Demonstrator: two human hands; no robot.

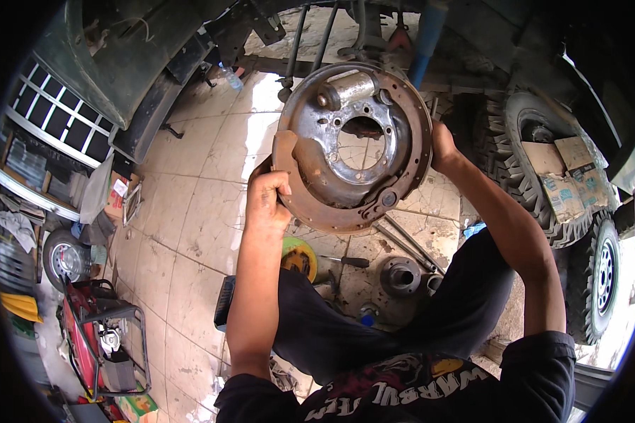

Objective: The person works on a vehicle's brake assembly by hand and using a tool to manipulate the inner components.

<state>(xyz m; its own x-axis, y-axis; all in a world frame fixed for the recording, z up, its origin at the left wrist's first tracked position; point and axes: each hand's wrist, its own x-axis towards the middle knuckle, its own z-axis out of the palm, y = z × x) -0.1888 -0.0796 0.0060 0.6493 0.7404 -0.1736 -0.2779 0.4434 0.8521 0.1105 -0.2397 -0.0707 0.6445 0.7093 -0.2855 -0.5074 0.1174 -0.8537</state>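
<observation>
I hold up a round rusty brake backing plate [353, 144] with a large centre hole and a curved brake shoe [296, 183] along its left and lower rim. My left hand [267, 201] grips the plate's lower left edge, thumb over the shoe. My right hand [443, 144] grips the right rim from behind, mostly hidden by the plate. The plate is raised in front of a vehicle's open wheel arch.
On the tiled floor below lie a metal hub [401, 275], long rods [409, 243], a screwdriver [346, 261] and a yellow-green disc [298, 255]. Knobby tyres [543, 169] stand at right. A red generator [102, 342] sits lower left, a blue shock absorber [425, 39] hangs above.
</observation>
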